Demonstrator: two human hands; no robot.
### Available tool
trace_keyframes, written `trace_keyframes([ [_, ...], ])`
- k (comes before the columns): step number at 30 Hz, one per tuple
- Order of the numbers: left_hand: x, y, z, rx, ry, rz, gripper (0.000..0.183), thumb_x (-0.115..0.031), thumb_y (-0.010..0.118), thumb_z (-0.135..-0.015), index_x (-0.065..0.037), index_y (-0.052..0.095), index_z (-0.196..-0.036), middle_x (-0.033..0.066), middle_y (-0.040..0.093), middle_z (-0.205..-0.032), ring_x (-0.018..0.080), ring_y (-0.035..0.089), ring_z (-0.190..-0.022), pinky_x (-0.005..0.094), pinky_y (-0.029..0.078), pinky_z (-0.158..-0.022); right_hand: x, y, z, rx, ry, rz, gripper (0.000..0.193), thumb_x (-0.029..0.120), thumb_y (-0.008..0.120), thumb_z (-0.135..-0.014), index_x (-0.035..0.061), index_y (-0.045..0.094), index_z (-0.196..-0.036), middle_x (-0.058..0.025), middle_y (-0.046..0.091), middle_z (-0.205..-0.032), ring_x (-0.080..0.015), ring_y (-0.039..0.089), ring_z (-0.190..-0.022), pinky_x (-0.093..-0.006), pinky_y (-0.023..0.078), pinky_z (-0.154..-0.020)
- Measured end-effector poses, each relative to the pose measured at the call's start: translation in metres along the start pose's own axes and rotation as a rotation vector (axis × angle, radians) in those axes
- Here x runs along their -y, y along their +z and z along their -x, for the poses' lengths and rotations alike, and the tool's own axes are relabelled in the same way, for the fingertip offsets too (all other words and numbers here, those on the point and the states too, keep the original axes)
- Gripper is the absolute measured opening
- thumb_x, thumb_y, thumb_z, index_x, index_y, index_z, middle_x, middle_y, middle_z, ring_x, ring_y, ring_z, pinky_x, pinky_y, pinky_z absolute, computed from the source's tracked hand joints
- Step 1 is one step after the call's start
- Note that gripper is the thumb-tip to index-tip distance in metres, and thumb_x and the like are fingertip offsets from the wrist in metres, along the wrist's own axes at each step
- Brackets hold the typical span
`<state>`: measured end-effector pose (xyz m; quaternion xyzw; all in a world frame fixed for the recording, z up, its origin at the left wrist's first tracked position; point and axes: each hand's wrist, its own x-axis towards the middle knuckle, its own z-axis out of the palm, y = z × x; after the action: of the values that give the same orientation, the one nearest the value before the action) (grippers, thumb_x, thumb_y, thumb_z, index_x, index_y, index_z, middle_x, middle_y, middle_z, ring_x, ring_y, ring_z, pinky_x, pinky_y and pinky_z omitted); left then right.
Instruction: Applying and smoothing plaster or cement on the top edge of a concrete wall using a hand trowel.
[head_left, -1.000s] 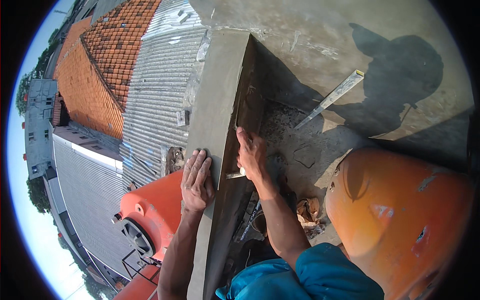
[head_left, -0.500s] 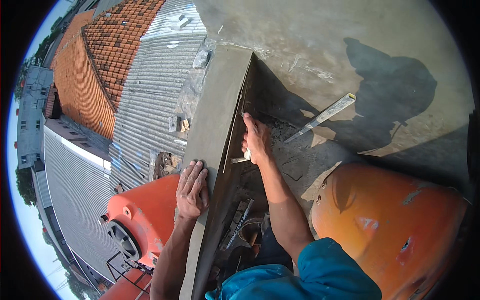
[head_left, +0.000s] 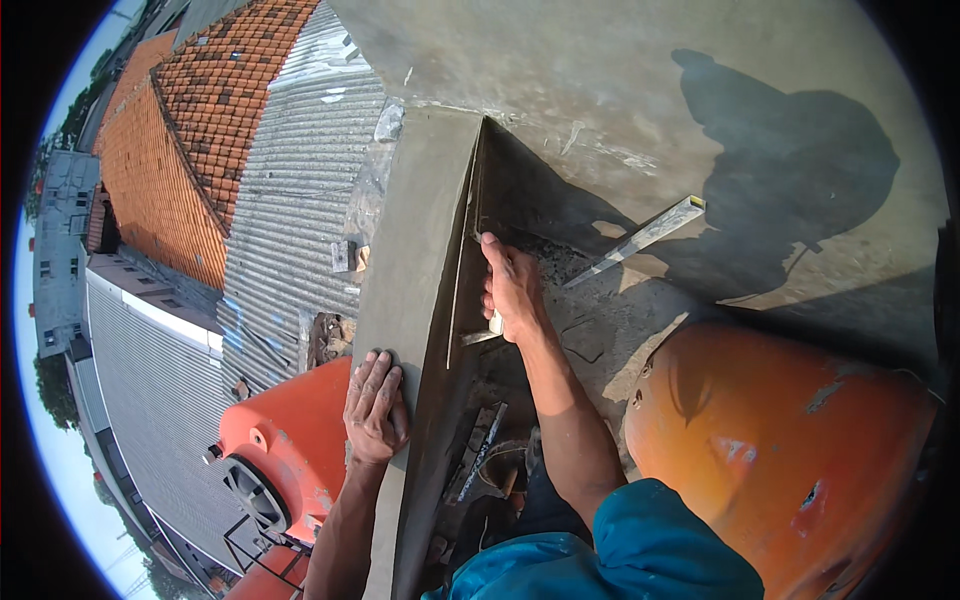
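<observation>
My left hand [head_left: 375,410] lies with its fingers stretched out on the smooth grey top of a low cement wall [head_left: 405,260]. My right hand [head_left: 513,285] is wrapped round the pale handle of a plastering trowel [head_left: 497,322]. Its long thin blade shows almost edge-on, along the inner side of the wall near the top edge. Most of the handle is hidden in my fist.
A long straight metal bar [head_left: 640,240] leans on the taller plastered wall [head_left: 560,60]. An orange tank [head_left: 780,430] stands at right, another red-orange tank [head_left: 290,430] at left. Beyond the low wall lie a corrugated roof [head_left: 300,190] and tiled roofs [head_left: 165,180].
The view has shifted slightly, so the low wall sits a little further left. My right hand keeps its grip on the trowel by the wall's inner side; my left hand stays on top.
</observation>
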<state>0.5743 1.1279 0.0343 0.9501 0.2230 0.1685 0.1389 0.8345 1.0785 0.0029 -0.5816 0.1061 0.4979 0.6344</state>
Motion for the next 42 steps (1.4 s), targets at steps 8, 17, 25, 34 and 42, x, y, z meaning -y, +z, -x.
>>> trace_keyframes([
  [8, -0.002, 0.002, -0.008, 0.036, -0.005, 0.02, 0.032, 0.006, 0.055, -0.082, 0.002, 0.063, -0.112, 0.0214, 0.061, -0.126, 0.0389, 0.055, -0.124, 0.0494, 0.042, -0.106, -0.066, -0.039, -0.062, -0.102, 0.249, 0.013, 0.04, 0.046, 0.064, -0.09, 0.0124, 0.045, -0.079, 0.0019, 0.039, -0.06, -0.0102, 0.039, -0.044, -0.0296, 0.036, -0.039],
  [17, -0.002, 0.002, -0.001, 0.032, -0.03, 0.0, 0.035, 0.005, 0.058, -0.08, 0.0, 0.064, -0.114, 0.0193, 0.061, -0.127, 0.039, 0.056, -0.122, 0.0494, 0.043, -0.104, -0.063, -0.092, -0.116, 0.131, -0.762, 0.244, 0.044, 0.043, 0.057, -0.093, 0.0057, 0.047, -0.071, -0.0024, 0.042, -0.053, -0.0129, 0.044, -0.046, -0.0309, 0.032, -0.045],
  [25, 0.002, 0.005, 0.004, 0.064, -0.054, -0.029, 0.033, 0.002, 0.058, -0.079, 0.0, 0.065, -0.112, 0.0205, 0.061, -0.127, 0.0383, 0.056, -0.123, 0.0499, 0.042, -0.105, -0.027, -0.06, -0.211, 0.122, -0.856, 0.246, 0.044, 0.034, 0.054, -0.095, 0.0038, 0.044, -0.065, -0.0027, 0.04, -0.052, -0.0128, 0.039, -0.047, -0.0319, 0.03, -0.047],
  [34, 0.0, 0.005, 0.005, 0.073, -0.09, -0.036, 0.033, 0.001, 0.058, -0.078, -0.001, 0.066, -0.111, 0.0199, 0.061, -0.126, 0.0378, 0.056, -0.123, 0.0502, 0.042, -0.105, -0.076, -0.115, -0.232, 0.079, -0.59, 0.467, 0.042, 0.035, 0.054, -0.095, 0.0028, 0.051, -0.068, -0.0031, 0.041, -0.054, -0.0124, 0.038, -0.053, -0.0325, 0.033, -0.052],
  [42, 0.003, 0.005, 0.009, 0.079, -0.082, -0.042, 0.036, 0.002, 0.058, -0.077, -0.001, 0.065, -0.112, 0.019, 0.061, -0.127, 0.0372, 0.055, -0.124, 0.0497, 0.041, -0.106, -0.023, -0.07, -0.2, 0.172, -0.866, 0.289, 0.037, 0.028, 0.052, -0.096, 0.0071, 0.049, -0.065, 0.0038, 0.041, -0.054, -0.0069, 0.039, -0.046, -0.0271, 0.03, -0.043],
])
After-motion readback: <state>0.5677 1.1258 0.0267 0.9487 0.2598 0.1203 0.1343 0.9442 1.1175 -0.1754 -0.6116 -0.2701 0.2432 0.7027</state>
